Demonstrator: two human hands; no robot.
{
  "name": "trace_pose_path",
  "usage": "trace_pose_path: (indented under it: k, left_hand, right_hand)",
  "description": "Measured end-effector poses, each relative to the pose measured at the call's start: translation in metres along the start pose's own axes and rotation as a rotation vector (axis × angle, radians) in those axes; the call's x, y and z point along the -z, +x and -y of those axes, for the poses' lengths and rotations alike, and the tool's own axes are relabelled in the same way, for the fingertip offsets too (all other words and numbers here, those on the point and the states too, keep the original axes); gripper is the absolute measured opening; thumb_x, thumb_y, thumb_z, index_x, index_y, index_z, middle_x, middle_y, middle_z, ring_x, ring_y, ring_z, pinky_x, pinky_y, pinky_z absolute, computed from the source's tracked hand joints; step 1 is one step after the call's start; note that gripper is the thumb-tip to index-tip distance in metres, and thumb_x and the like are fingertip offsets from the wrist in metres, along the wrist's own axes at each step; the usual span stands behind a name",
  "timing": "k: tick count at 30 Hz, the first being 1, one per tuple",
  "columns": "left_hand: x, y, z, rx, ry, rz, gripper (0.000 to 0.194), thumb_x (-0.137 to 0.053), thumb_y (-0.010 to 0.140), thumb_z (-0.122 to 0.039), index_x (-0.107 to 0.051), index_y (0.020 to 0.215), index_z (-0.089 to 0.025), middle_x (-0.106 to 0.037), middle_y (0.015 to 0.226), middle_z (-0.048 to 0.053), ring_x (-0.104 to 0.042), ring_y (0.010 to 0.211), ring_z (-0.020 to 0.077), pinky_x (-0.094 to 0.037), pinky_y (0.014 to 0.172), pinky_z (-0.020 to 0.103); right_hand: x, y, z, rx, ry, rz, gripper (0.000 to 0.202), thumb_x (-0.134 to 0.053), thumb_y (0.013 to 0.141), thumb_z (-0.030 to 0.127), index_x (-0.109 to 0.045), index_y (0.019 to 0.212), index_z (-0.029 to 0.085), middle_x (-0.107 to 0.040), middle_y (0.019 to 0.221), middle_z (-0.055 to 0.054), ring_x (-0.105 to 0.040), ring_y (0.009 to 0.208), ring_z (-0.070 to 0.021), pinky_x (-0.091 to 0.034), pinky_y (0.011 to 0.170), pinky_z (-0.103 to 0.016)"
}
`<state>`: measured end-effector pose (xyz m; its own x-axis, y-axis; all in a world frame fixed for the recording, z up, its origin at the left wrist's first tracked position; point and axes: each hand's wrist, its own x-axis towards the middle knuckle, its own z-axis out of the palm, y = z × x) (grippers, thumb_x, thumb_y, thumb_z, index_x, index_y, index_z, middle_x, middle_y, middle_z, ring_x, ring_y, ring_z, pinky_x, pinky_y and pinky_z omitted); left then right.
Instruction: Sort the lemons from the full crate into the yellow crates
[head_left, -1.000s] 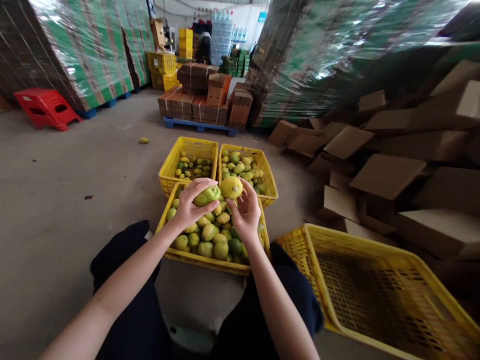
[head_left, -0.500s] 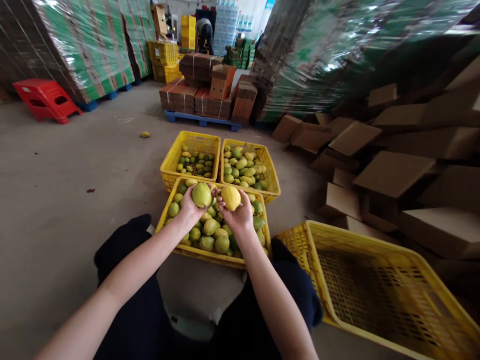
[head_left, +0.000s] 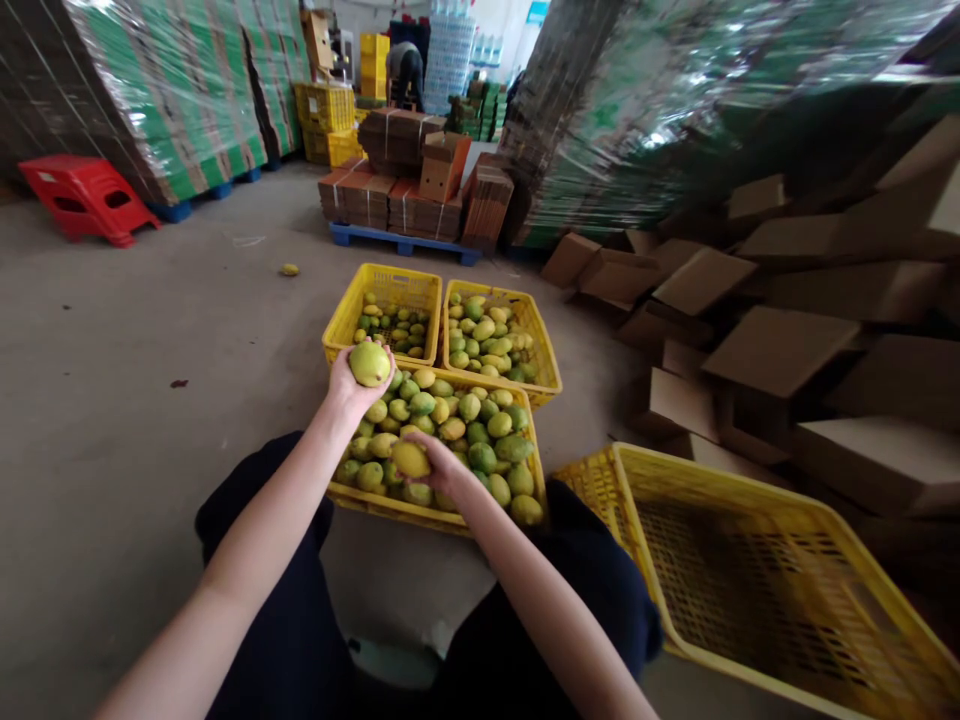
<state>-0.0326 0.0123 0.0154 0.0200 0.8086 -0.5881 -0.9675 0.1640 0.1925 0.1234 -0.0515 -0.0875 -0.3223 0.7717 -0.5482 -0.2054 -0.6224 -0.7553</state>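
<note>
A green-yellow lemon (head_left: pixel 370 364) rests in my left hand (head_left: pixel 352 388), fingers wrapped round it, above the back left corner of the near yellow crate (head_left: pixel 535 440). My right hand (head_left: pixel 441 466) holds a yellow lemon (head_left: pixel 411 459) low over the fruit in the middle of that crate. Green and yellow lemons (head_left: pixel 482 457) fill the near crate. Behind it stand two more yellow crates, the left one (head_left: pixel 337 318) with a thinner layer of fruit, the right one (head_left: pixel 550 345) with a fuller load.
A large yellow crate (head_left: pixel 739 480) lies at the right, beside heaped cardboard boxes (head_left: pixel 780 350). One lemon (head_left: pixel 289 270) lies on the floor. Farther back are a red stool (head_left: pixel 90 195), a blue pallet (head_left: pixel 405 240) with stacked cardboard, wrapped stacks and a bent-over person (head_left: pixel 407 72).
My hands have moved apart. The left moved left with its lemon; the right came down and towards me, to the left, still with the yellow lemon.
</note>
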Motion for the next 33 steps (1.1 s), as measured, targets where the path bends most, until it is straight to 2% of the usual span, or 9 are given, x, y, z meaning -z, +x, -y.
trace_pose_path:
  k: [3, 5, 11, 14, 16, 20, 24, 29, 33]
  left_hand:
    - [0.0, -0.001, -0.015, 0.002, 0.041, 0.0, 0.02, -0.044, 0.09, -0.018, -0.063, 0.085, -0.018, -0.067, 0.068, 0.002, -0.069, 0.062, 0.017, -0.058, 0.06, 0.029]
    - [0.001, -0.002, -0.021, 0.01, 0.065, -0.005, 0.018, -0.045, 0.089, -0.017, -0.062, 0.084, -0.018, -0.066, 0.067, 0.002, -0.069, 0.062, 0.0175, -0.058, 0.06, 0.029]
    - [-0.002, -0.004, -0.036, -0.009, 0.114, -0.048, 0.019, -0.043, 0.09, -0.019, -0.062, 0.087, -0.018, -0.065, 0.068, 0.004, -0.066, 0.059, 0.0183, -0.057, 0.055, 0.029]
    - [-0.002, -0.004, -0.042, -0.026, 0.086, -0.07, 0.024, -0.041, 0.09, -0.021, -0.063, 0.098, -0.016, -0.064, 0.072, 0.006, -0.065, 0.061, 0.0193, -0.057, 0.053, 0.029]
    - [-0.001, -0.004, -0.044, -0.043, 0.074, -0.088, 0.028, -0.04, 0.091, -0.022, -0.062, 0.106, -0.016, -0.065, 0.076, 0.007, -0.066, 0.064, 0.02, -0.058, 0.052, 0.03]
    - [0.003, -0.006, -0.041, -0.1, 0.07, -0.075, 0.031, -0.041, 0.09, -0.022, -0.06, 0.113, -0.017, -0.067, 0.085, 0.009, -0.068, 0.072, 0.0223, -0.061, 0.056, 0.032]
    - [0.008, -0.002, -0.034, -0.151, 0.066, -0.074, 0.032, -0.038, 0.091, -0.023, -0.06, 0.114, -0.018, -0.067, 0.091, 0.01, -0.069, 0.081, 0.0248, -0.063, 0.06, 0.035]
    - [0.02, 0.021, -0.012, -0.159, 0.122, -0.107, 0.027, -0.04, 0.093, -0.026, -0.06, 0.109, -0.017, -0.067, 0.087, 0.008, -0.069, 0.078, 0.0217, -0.064, 0.064, 0.035]
    - [0.047, 0.037, 0.027, 0.063, 0.317, -0.218, 0.023, -0.044, 0.095, -0.036, -0.059, 0.102, -0.02, -0.064, 0.082, 0.005, -0.067, 0.072, 0.0171, -0.061, 0.057, 0.025]
  right_hand:
    - [-0.004, 0.0, -0.012, -0.355, -0.284, 0.132, 0.016, -0.076, 0.066, 0.023, -0.061, 0.07, 0.021, -0.065, 0.053, 0.0, -0.063, 0.043, -0.0209, -0.047, 0.033, -0.026]
    - [-0.006, 0.005, 0.001, -0.464, -0.422, 0.135, 0.019, -0.079, 0.066, 0.02, -0.061, 0.074, 0.021, -0.066, 0.056, 0.001, -0.063, 0.046, -0.02, -0.051, 0.038, -0.028]
    - [-0.019, 0.047, 0.121, -0.01, -0.315, -0.107, 0.014, -0.063, 0.086, 0.032, -0.055, 0.092, 0.022, -0.066, 0.081, 0.001, -0.066, 0.068, -0.0127, -0.06, 0.068, -0.03]
    - [-0.022, 0.056, 0.153, 0.198, -0.293, -0.218, 0.008, -0.06, 0.084, 0.027, -0.056, 0.09, 0.024, -0.065, 0.087, 0.0, -0.064, 0.072, -0.0117, -0.058, 0.069, -0.024]
    - [-0.018, 0.048, 0.145, 0.269, -0.324, -0.226, 0.006, -0.062, 0.079, 0.022, -0.061, 0.085, 0.023, -0.066, 0.085, 0.0, -0.064, 0.072, -0.012, -0.056, 0.066, -0.022]
    - [-0.003, 0.022, 0.093, 0.293, -0.425, -0.18, 0.009, -0.071, 0.062, 0.012, -0.066, 0.066, 0.019, -0.066, 0.067, 0.0, -0.06, 0.062, -0.0132, -0.05, 0.057, -0.023]
    - [0.018, 0.006, 0.055, 0.406, -0.468, -0.181, 0.015, -0.077, 0.054, 0.016, -0.063, 0.057, 0.02, -0.059, 0.054, 0.004, -0.051, 0.052, -0.011, -0.044, 0.052, -0.024]
    - [0.032, -0.012, 0.056, 0.495, -0.35, -0.176, 0.024, -0.082, 0.051, 0.03, -0.061, 0.058, 0.021, -0.06, 0.056, 0.004, -0.053, 0.054, -0.0116, -0.047, 0.054, -0.025]
    - [0.04, -0.036, 0.078, 0.585, -0.148, -0.201, 0.021, -0.082, 0.052, 0.027, -0.063, 0.06, 0.021, -0.067, 0.066, 0.003, -0.058, 0.06, -0.0109, -0.052, 0.06, -0.024]
